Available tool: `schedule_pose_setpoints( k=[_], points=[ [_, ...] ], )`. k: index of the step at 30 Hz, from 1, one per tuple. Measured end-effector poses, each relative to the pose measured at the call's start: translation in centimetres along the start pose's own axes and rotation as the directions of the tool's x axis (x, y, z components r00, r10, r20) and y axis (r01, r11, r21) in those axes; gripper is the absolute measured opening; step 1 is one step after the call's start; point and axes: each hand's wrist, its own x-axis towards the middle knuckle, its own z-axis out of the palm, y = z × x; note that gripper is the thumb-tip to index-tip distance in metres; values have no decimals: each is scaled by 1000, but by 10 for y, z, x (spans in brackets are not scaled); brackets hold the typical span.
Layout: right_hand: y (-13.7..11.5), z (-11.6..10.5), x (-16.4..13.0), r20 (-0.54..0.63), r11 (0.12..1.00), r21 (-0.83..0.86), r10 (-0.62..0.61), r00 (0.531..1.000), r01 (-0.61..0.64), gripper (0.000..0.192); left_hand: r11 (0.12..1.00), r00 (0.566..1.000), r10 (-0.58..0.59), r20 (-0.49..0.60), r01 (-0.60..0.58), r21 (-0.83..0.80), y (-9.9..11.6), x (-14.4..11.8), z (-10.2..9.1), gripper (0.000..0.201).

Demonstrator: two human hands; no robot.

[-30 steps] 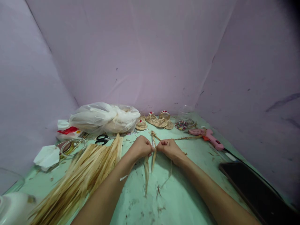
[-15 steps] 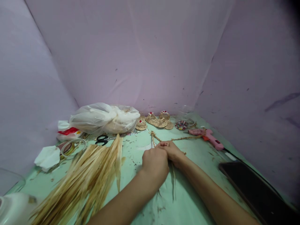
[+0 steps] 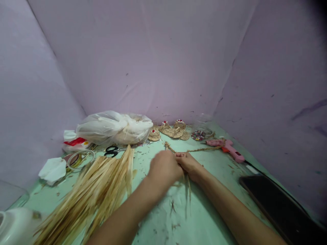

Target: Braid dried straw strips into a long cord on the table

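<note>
My left hand point(image 3: 165, 172), smeared by motion, is curled with its knuckles up and its fingertips hidden. It meets my right hand point(image 3: 189, 164), whose fingers are pinched around a braided straw cord. One stretch of the braided straw cord point(image 3: 204, 149) runs from behind the hands toward the glue gun; its knotted end point(image 3: 166, 145) lies just beyond my fingers. Loose straw strands point(image 3: 188, 192) hang below my right hand. To the left lies a big bundle of dry straw strips point(image 3: 94, 190), apart from both hands.
Along the back are a plastic bag point(image 3: 112, 127), small woven slippers point(image 3: 172, 131) and a bead container point(image 3: 200, 134). Scissors point(image 3: 111, 151) and tape rolls point(image 3: 80, 160) are on the left. A pink glue gun point(image 3: 231, 149) and a dark phone-like slab point(image 3: 276, 204) lie on the right.
My left hand has shifted up and slightly left, now over part of the cord near the knotted end. My right hand stays nearly in place, still pinching.
</note>
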Motion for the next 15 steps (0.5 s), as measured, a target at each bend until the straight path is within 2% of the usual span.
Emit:
schedule_pose_setpoints(
  k=[1, 2, 4, 5, 7, 9, 10, 12, 15],
  points=[
    [1, 1, 0, 0, 1000, 1, -15, 1000, 15, 4, 1000, 997, -22, -76, 21, -15, -2, 6, -9, 11],
    [2, 1, -1, -3, 999, -11, -31, 1000, 31, 4, 991, 993, -97, -68, 90, -97, -4, 13, -16, 16],
    [3, 2, -1, -1, 998, -32, -55, 998, 55, 6, 909, 964, -244, 104, 265, -320, -10, 24, -20, 18],
    [3, 3, 0, 6, 998, -31, -61, 998, 61, 6, 839, 937, -267, 224, 341, -424, -14, 29, -18, 17],
    [4, 3, 1, 27, 998, -12, -66, 997, 66, 7, 709, 881, -221, 418, 440, -552, -22, 34, -9, 12],
    [4, 1, 3, 48, 996, -41, -82, 995, 84, 7, 678, 857, -159, 490, 456, -576, -29, 37, -1, 9],
    [4, -1, 4, 62, 991, -89, -99, 993, 104, 7, 693, 860, -150, 487, 443, -569, -32, 39, 2, 8],
    [3, -4, 5, 94, 960, -234, -138, 986, 157, 7, 758, 894, -157, 419, 381, -530, -37, 41, 5, 7],
    [-1, -8, 2, 125, 831, -487, -237, 963, 268, 10, 883, 952, -127, 277, 236, -405, -42, 44, 6, 6]
  ],
)
